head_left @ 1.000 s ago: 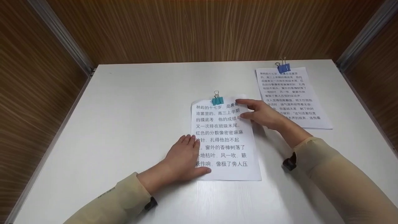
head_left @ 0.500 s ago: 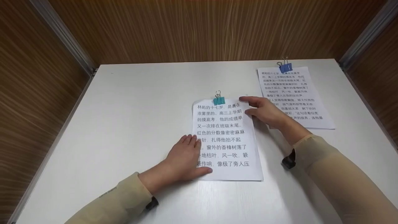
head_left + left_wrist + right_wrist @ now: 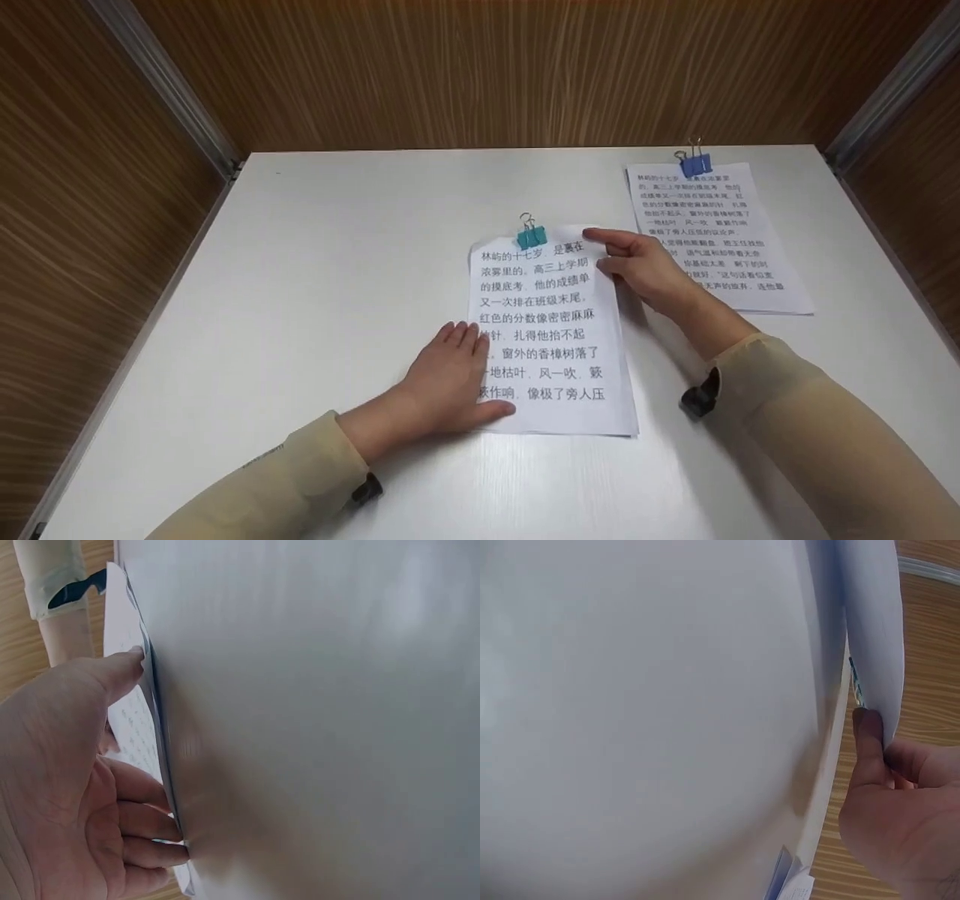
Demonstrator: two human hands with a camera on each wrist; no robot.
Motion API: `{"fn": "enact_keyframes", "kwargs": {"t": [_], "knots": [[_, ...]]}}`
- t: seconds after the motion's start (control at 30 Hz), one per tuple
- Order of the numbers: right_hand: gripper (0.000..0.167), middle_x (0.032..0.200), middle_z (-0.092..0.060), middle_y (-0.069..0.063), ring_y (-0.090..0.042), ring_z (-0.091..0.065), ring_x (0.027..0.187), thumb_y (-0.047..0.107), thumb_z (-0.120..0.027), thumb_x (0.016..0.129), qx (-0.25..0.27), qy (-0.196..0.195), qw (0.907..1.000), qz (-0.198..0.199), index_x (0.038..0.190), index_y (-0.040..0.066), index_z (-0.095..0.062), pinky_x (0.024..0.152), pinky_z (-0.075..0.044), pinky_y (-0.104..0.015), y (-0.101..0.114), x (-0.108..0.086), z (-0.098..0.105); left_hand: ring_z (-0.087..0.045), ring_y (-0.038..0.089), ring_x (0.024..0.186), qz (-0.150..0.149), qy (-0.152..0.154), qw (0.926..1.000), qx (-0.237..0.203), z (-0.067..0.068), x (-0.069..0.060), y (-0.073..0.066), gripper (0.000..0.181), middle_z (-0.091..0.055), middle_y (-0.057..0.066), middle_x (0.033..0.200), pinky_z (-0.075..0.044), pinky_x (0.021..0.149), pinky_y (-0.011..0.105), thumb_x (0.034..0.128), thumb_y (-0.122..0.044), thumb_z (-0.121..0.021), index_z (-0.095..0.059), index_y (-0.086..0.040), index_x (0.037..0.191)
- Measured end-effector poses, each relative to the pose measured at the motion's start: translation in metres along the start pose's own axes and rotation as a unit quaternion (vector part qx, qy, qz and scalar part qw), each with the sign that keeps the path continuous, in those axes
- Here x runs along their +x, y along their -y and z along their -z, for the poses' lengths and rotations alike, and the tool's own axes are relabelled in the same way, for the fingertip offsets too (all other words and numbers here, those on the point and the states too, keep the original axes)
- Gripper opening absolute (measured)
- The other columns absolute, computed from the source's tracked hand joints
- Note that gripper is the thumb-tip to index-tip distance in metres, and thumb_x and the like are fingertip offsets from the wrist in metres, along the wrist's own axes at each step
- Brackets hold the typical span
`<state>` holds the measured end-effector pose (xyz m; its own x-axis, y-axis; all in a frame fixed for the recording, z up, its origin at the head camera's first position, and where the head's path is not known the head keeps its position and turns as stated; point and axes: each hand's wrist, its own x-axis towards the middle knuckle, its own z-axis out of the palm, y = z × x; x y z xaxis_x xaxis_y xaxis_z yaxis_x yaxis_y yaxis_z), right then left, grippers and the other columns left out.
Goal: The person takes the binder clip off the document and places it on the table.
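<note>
A stack of printed paper sheets (image 3: 547,337) lies on the table, with a teal binder clip (image 3: 532,237) at its top edge. My left hand (image 3: 444,379) rests on the stack's lower left side, fingers straight and thumb over the bottom margin. In the left wrist view, the left hand (image 3: 67,765) lies along the edge of the sheets (image 3: 124,622). My right hand (image 3: 649,274) is at the top right corner. The right wrist view has the right hand (image 3: 904,817) pinching a raised, bent part of the paper (image 3: 877,630) between thumb and finger.
A second printed stack (image 3: 697,225) with a blue binder clip (image 3: 696,163) lies at the back right, partly behind my right hand. The white table (image 3: 337,262) is bounded by wood-grain panels (image 3: 480,75) at the back and sides.
My right fingers have drawn back from over the text to the top right corner, which now sits slightly raised. The teal clip has tilted a little. My left hand stays in place on the stack.
</note>
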<state>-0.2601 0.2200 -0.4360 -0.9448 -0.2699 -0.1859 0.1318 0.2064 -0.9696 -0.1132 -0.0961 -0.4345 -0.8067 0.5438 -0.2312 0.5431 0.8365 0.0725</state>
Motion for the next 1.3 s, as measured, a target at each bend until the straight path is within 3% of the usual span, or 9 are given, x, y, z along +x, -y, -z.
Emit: {"fn": "enact_keyframes", "kwargs": {"t": [0.2, 0.27, 0.43, 0.53, 0.63, 0.77, 0.97, 1.13, 1.3], "knots": [[0.058, 0.147, -0.058, -0.015, -0.015, -0.064, 0.109, -0.007, -0.059, 0.101, 0.033, -0.016, 0.9993, 0.01, 0.156, 0.008, -0.053, 0.08, -0.054, -0.019, 0.002, -0.008, -0.001, -0.038, 0.04, 0.153, 0.001, -0.022, 0.9993, -0.031, 0.006, 0.001, 0.005, 0.1, -0.045, 0.026, 0.161, -0.015, 0.13, 0.056, 0.0984, -0.075, -0.051, -0.045, 0.007, 0.156], [0.057, 0.146, -0.058, -0.016, -0.015, -0.065, 0.107, -0.006, -0.057, 0.102, 0.045, -0.022, 0.9987, 0.011, 0.156, 0.009, -0.053, 0.076, -0.054, -0.019, 0.004, -0.011, -0.001, -0.04, 0.039, 0.152, 0.003, -0.037, 0.9981, -0.049, 0.012, 0.003, 0.007, 0.097, -0.048, 0.024, 0.159, -0.015, 0.13, 0.056, 0.0983, -0.073, -0.054, -0.048, 0.005, 0.155], [0.055, 0.151, -0.055, -0.018, -0.018, -0.067, 0.114, -0.006, -0.054, 0.104, 0.067, -0.029, 0.9972, 0.017, 0.157, 0.008, -0.052, 0.084, -0.059, -0.022, 0.009, -0.019, 0.0, -0.041, 0.038, 0.152, 0.005, -0.076, 0.9939, -0.081, 0.035, 0.014, 0.014, 0.092, -0.05, 0.02, 0.159, -0.016, 0.13, 0.053, 0.0992, -0.069, -0.057, -0.049, 0.003, 0.155], [0.054, 0.151, -0.056, -0.019, -0.019, -0.067, 0.116, -0.005, -0.054, 0.105, 0.069, -0.027, 0.9971, 0.021, 0.157, 0.008, -0.052, 0.086, -0.059, -0.024, 0.012, -0.024, 0.0, -0.042, 0.036, 0.152, 0.002, -0.106, 0.9891, -0.102, 0.051, 0.023, 0.021, 0.087, -0.051, 0.018, 0.159, -0.015, 0.131, 0.05, 0.1008, -0.066, -0.057, -0.049, 0.0, 0.157], [0.053, 0.147, -0.059, -0.019, -0.019, -0.068, 0.113, -0.005, -0.055, 0.105, 0.07, -0.024, 0.9969, 0.027, 0.157, 0.006, -0.052, 0.085, -0.06, -0.024, 0.013, -0.028, -0.001, -0.047, 0.032, 0.149, -0.012, -0.153, 0.9787, -0.137, 0.065, 0.033, 0.031, 0.076, -0.057, 0.015, 0.154, -0.017, 0.131, 0.046, 0.1026, -0.059, -0.061, -0.053, -0.003, 0.154], [0.053, 0.141, -0.063, -0.017, -0.016, -0.068, 0.106, -0.006, -0.056, 0.104, 0.069, -0.021, 0.9966, 0.041, 0.156, 0.004, -0.053, 0.081, -0.059, -0.023, 0.014, -0.033, -0.002, -0.052, 0.031, 0.145, -0.014, -0.213, 0.9539, -0.211, 0.077, 0.048, 0.045, 0.066, -0.065, 0.011, 0.146, -0.024, 0.129, 0.045, 0.1013, -0.047, -0.071, -0.059, -0.006, 0.151], [0.054, 0.14, -0.065, -0.016, -0.018, -0.068, 0.107, -0.007, -0.056, 0.104, 0.081, -0.008, 0.9954, 0.051, 0.156, 0.003, -0.051, 0.083, -0.059, -0.024, 0.016, -0.038, -0.002, -0.061, 0.027, 0.137, 0.014, -0.27, 0.9067, -0.324, 0.089, 0.069, 0.056, 0.058, -0.071, 0.008, 0.137, -0.043, 0.119, 0.043, 0.0977, -0.04, -0.078, -0.066, -0.008, 0.144], [0.054, 0.137, -0.066, -0.014, -0.017, -0.066, 0.102, -0.007, -0.056, 0.104, 0.083, -0.002, 0.9951, 0.053, 0.156, 0.003, -0.051, 0.083, -0.059, -0.025, 0.018, -0.043, -0.002, -0.066, 0.012, 0.126, 0.034, -0.271, 0.8691, -0.412, 0.097, 0.086, 0.062, 0.054, -0.075, -0.001, 0.13, -0.045, 0.117, 0.04, 0.0962, -0.04, -0.08, -0.069, -0.014, 0.142], [0.052, 0.133, -0.067, -0.014, -0.014, -0.063, 0.092, -0.006, -0.057, 0.104, 0.072, -0.003, 0.9957, 0.058, 0.155, 0.004, -0.054, 0.076, -0.056, -0.022, 0.021, -0.048, -0.003, -0.065, 0.011, 0.128, 0.006, -0.249, 0.8219, -0.512, 0.098, 0.102, 0.072, 0.056, -0.071, 0.0, 0.136, -0.047, 0.114, 0.029, 0.0983, -0.033, -0.079, -0.063, -0.011, 0.147]]}}
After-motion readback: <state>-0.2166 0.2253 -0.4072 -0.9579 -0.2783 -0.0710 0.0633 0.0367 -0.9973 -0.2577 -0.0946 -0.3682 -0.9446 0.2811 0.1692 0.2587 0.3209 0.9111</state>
